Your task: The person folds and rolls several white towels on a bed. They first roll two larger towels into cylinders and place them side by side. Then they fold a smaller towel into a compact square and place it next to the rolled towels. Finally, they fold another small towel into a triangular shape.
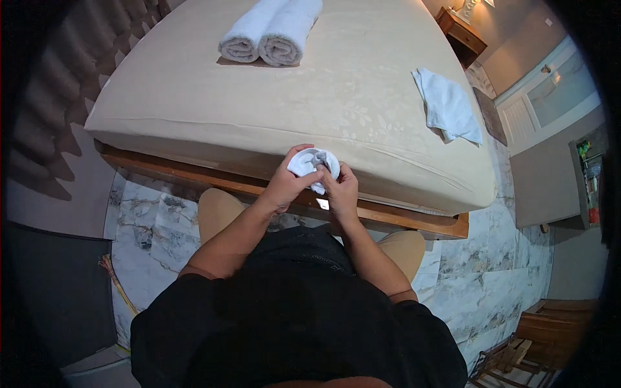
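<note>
Over the near edge of the bed, both my hands work on a bundled white cloth (301, 163) with a rounded outer edge and greyish folds in its middle. My left hand (283, 185) is closed around its left side, the thumb pressing in at the front. From the right, my right hand (343, 192) grips it too, with fingers in the central folds. Whether the cloth is a small towel or a garment I cannot tell.
Two rolled white towels (282, 45) lie side by side at the far part of the bed (362, 84). A loosely folded white cloth (446, 107) rests at its right. The wooden bed frame (414, 220) runs before my knees. A wooden nightstand (461, 32) stands far right.
</note>
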The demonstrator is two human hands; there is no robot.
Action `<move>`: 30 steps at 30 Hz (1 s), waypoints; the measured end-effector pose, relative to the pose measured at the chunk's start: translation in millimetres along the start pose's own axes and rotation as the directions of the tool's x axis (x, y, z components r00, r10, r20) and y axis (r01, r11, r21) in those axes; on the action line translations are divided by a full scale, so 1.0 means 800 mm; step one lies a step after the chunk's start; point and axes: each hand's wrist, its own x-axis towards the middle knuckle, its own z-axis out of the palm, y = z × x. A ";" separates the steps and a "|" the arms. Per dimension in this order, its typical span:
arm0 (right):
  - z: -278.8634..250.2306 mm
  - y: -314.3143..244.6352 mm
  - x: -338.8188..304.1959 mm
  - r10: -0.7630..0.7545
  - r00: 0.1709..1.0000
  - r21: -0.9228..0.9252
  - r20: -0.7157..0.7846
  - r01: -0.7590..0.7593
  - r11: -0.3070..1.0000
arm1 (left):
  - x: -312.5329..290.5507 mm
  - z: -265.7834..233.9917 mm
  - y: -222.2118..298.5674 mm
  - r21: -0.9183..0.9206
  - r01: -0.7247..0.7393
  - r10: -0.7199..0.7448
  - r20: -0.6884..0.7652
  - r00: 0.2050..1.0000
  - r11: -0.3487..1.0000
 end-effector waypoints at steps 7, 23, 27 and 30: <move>-0.007 -0.014 0.006 0.026 0.999 -0.260 0.040 -0.015 0.966 | 0.003 -0.012 0.001 -0.011 0.028 -0.028 0.015 0.999 1.000; -0.011 -0.062 0.001 -0.566 0.796 -0.467 0.217 0.593 0.656 | 0.013 -0.010 0.027 0.172 0.087 -0.108 0.119 0.987 0.981; -0.014 -0.036 -0.004 -0.484 0.869 -0.305 0.103 0.491 0.816 | 0.024 -0.004 0.016 0.320 -0.009 -0.041 0.148 0.988 0.947; -0.021 -0.042 0.000 -0.182 0.960 -0.151 0.214 0.216 0.965 | 0.027 -0.007 0.010 0.288 -0.070 0.025 0.157 0.987 0.955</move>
